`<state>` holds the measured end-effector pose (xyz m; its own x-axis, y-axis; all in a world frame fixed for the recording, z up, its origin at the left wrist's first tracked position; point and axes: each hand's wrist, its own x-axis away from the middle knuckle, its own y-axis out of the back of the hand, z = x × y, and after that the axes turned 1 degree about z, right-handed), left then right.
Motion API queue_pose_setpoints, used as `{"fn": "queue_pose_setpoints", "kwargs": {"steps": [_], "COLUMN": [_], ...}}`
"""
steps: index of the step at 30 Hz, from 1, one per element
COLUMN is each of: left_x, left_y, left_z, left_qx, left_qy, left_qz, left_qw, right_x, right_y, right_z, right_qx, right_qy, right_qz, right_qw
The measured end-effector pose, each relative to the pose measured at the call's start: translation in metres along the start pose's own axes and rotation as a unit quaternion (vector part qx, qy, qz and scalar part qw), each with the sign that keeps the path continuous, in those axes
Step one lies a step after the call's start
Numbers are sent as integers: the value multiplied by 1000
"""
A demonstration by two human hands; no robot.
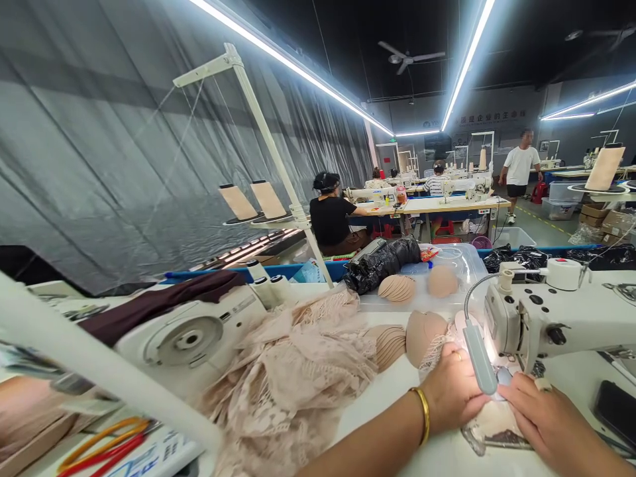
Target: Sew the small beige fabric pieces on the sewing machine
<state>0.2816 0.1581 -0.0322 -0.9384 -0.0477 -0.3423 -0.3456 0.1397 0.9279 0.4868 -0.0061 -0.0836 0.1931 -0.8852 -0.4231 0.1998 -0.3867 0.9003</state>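
Under the white sewing machine's head, both my hands are at a piece of beige lace fabric. My left hand, with a gold bangle at the wrist, has its fingers curled onto the lace, left of the needle area. On the right, my right hand has thumb and fingers pressed together on the pale cloth close to the presser foot. A grey gooseneck lamp lights this spot and hides the needle and some fingertips. Beige moulded bra cups lie just beyond my left hand.
A heap of beige lace lies left of my forearm. Orange- and red-handled scissors are at lower left, behind a white slanting pole. A clear plastic lid bears more cups. A dark phone lies far right. Other people work beyond.
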Motion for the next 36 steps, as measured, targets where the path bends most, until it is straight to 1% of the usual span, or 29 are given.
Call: {"fn": "queue_pose_setpoints", "kwargs": {"steps": [4,10,17,20,23,26,32,35,36], "left_x": [1,-1,-1,-2,-4,-6,-10,-5,0], "left_y": [-2,-5,-8,-8,-9,-9,-12,-9,-7], "left_z": [1,6,6,6,9,11,9,5,3], "left_qx": [-6,-9,11,6,14,21,33,49,55], "left_qy": [-3,-16,-24,-9,3,19,65,92,97], "left_qz": [-2,10,-18,-13,-10,-6,-2,-11,-13], "left_qw": [1000,1000,1000,1000,1000,1000,997,995,994], "right_x": [1,1,0,0,0,0,1,-1,-2], "right_y": [-1,-1,5,5,2,0,-1,1,1], "right_z": [0,0,4,4,5,4,-1,8,15], "right_qx": [14,9,27,22,-2,-31,-71,-103,-136], "right_qy": [-4,-12,-2,-2,-20,-37,-39,-43,-62], "right_qz": [11,30,22,20,14,0,-35,-49,-55], "right_qw": [1000,999,999,1000,1000,999,996,992,987]}}
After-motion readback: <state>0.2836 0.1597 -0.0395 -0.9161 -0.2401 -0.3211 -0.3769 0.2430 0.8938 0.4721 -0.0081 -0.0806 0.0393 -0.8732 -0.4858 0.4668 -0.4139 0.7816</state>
